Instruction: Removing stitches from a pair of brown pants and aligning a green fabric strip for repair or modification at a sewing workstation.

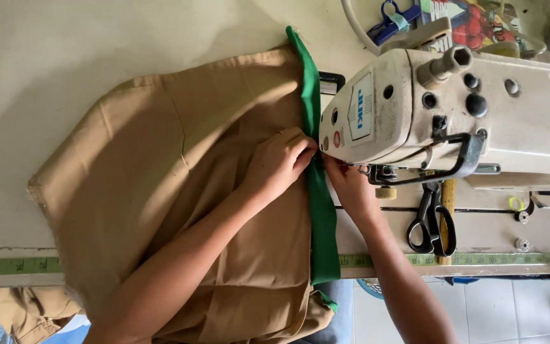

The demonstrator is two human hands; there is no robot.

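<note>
Risk of needle strike or crooked seam: left hand (pixel 279 162) pinching green band (pixel 321 210) onto tan fabric (pixel 160 178), right hand (pixel 349 183) (grip unclear) close beneath sewing machine (pixel 415 108) head.

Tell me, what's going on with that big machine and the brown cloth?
A person is working at a cream sewing machine. Their left hand presses on the tan fabric, and their right hand pinches the green strip along its edge, right by the needle area. The fabric spreads over the table. Black scissors lie beside the machine, and a green measuring tape runs along the table's front edge.
</note>
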